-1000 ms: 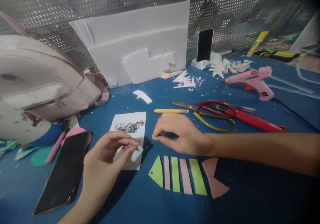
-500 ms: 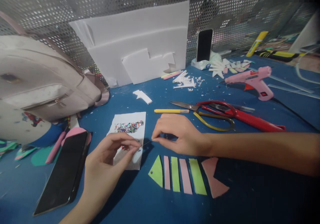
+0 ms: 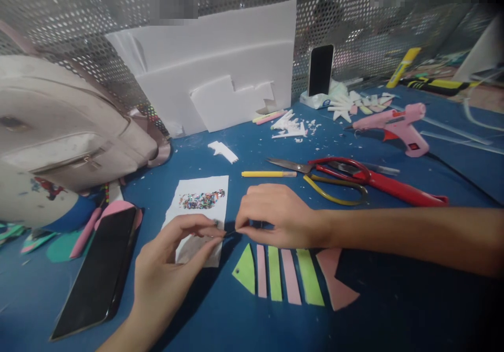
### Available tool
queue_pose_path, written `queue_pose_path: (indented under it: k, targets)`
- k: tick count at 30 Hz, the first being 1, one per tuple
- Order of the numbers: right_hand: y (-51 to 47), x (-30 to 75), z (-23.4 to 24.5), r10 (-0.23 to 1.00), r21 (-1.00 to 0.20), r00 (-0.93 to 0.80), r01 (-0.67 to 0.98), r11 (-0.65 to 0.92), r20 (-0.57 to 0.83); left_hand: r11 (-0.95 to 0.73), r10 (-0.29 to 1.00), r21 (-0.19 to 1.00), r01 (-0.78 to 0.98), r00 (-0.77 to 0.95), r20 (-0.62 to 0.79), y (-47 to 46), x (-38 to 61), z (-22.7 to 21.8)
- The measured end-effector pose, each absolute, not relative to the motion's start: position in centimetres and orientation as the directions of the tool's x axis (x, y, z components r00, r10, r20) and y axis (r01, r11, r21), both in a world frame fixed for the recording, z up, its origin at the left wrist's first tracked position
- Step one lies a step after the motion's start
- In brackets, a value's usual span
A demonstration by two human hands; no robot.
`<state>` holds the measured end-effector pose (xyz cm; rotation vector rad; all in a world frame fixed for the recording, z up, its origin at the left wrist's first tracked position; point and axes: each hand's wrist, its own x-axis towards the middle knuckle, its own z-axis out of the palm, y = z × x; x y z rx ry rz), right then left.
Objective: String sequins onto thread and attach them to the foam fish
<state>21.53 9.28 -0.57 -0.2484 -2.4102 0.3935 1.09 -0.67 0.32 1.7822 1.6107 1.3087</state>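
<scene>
My left hand (image 3: 173,268) pinches, thumb against fingers, over the lower part of a white paper sheet (image 3: 185,187). A little to its right, my right hand (image 3: 275,213) is pinched too. A very thin strand (image 3: 230,233) runs across the small gap between the fingertips; whether it is thread or fine wire, I cannot tell. Tiny multicoloured bits (image 3: 200,200) lie heaped on the paper, partly hidden by my left hand. Below my right hand, a green fish-head piece (image 3: 246,270), pink and green strips (image 3: 291,278) and a pink tail piece (image 3: 336,284) form a fish on the blue table.
Scissors (image 3: 291,164), a yellow pen (image 3: 268,174) and a red-handled tool (image 3: 409,190) lie beyond my right hand. A pink glue gun (image 3: 405,126) is at the right. On the left are a black phone (image 3: 94,278) and a backpack (image 3: 79,116). White board (image 3: 236,42) leans at the back.
My right hand has come slightly left and down, and my left fingertips slightly right and down, so the gap between them is narrower. Both pinches remain closed.
</scene>
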Motion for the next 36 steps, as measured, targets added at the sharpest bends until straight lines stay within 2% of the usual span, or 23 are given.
queue_pose_path:
  k: [6,10,17,21,26,31,36]
  targets:
    - [9.3,21.3,-0.8,0.178,-0.252,-0.776,0.025,0.967,0.605,-0.209,0.94,0.782,0.588,-0.1,0.326,-0.6,1.5,0.0]
    - [9.3,21.2,-1.0,0.147,-0.218,-0.782,0.015,0.976,0.605,-0.204,0.954,0.806,0.555,-0.072,0.291,-0.3,1.7,0.0]
    - [9.2,21.4,-0.9,0.151,-0.26,-0.788,-0.012,0.965,0.597,-0.173,0.968,0.839,0.516,-0.066,0.241,-0.2,1.7,0.1]
    - [9.4,21.4,-0.8,0.178,-0.355,-0.808,-0.04,0.934,0.561,-0.158,0.972,0.836,0.526,-0.066,0.226,-0.2,1.7,0.3]
    - [9.5,21.5,-0.5,0.302,-0.556,-0.799,-0.048,0.83,0.519,-0.158,0.969,0.79,0.592,-0.06,0.239,-0.1,1.5,0.3]
    - [9.5,21.6,-0.1,0.422,-0.698,-0.762,-0.054,0.714,0.491,-0.218,0.963,0.761,0.611,0.006,0.271,-0.2,1.1,0.0]
    - [9.7,21.8,1.1,0.563,-0.834,-0.732,-0.014,0.551,0.384,-0.29,0.947,0.716,0.635,0.083,0.31,-0.4,0.5,-0.3]
